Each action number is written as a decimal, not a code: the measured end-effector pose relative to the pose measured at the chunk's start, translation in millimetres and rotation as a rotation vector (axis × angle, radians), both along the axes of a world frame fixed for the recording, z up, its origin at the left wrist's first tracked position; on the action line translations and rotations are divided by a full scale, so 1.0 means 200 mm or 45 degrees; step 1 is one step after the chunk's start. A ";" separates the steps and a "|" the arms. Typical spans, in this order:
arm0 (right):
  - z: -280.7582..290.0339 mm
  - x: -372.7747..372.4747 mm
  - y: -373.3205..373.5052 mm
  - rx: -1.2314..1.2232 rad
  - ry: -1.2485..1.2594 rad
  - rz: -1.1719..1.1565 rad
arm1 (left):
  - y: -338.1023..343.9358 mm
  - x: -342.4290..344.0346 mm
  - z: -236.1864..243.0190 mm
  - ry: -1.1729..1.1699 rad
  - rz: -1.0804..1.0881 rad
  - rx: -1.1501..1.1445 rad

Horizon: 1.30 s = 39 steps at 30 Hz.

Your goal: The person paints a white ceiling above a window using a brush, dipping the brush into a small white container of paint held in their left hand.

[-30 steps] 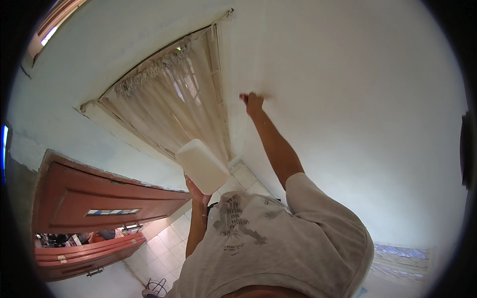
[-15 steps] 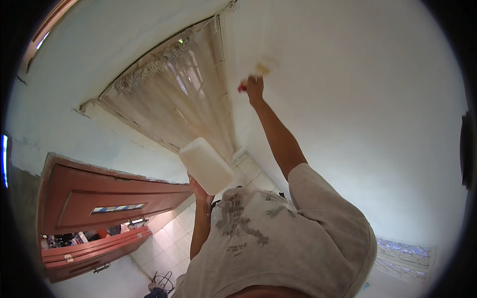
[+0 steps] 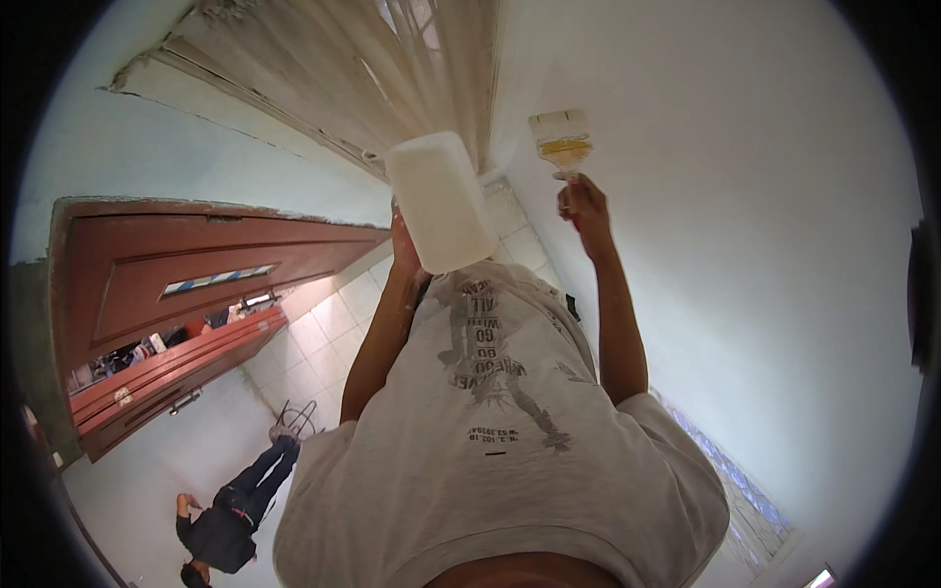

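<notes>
In my right hand [image 3: 585, 208] is a wide paintbrush [image 3: 564, 142], its pale bristles pointing up and its metal band smeared yellow. The fingers wrap round its handle, part of which they hide. Beside it rises the white wall [image 3: 745, 216]; whether the bristles touch it I cannot tell. My left hand [image 3: 405, 245] grips a white, rounded rectangular plastic container [image 3: 443, 201] at its side, in front of my chest. The container covers most of the left fingers, and its inside is hidden. Brush and container are apart.
A curtained window [image 3: 333, 73] is at the upper left. Below it stands a reddish-brown door [image 3: 127, 274] with a small glass strip. Pale tiles [image 3: 333, 314] cover the floor. Another person in dark clothes [image 3: 225, 529] stands at the lower left, near a wire-framed stand [image 3: 299, 416].
My right arm has drawn back from its stretch along the wall, bringing the paintbrush closer to me. The container sits higher in view. The view has shifted, and another person now shows fully.
</notes>
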State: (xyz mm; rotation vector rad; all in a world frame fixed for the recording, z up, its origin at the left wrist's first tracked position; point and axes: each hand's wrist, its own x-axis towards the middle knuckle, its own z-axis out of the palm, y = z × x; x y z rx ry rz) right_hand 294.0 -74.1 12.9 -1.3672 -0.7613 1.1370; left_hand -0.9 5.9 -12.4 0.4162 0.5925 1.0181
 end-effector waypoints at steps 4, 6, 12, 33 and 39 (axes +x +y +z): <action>0.35 0.04 -0.26 -0.050 -0.112 -0.063 | -0.01 0.12 0.02 -0.146 -0.298 -0.061; 0.44 0.08 -0.35 -0.112 -0.112 -0.073 | -0.03 0.19 0.05 -0.129 -0.376 -0.026; 0.75 0.09 -0.45 -0.080 -0.227 -0.024 | -0.10 0.35 0.10 0.291 -0.453 -0.011; 0.46 -0.12 -0.46 0.122 -0.116 0.067 | -0.57 0.28 0.06 0.298 -0.354 -0.283; 0.52 -0.30 -0.41 0.214 -0.423 0.075 | -0.51 0.23 0.08 0.180 -0.405 -0.202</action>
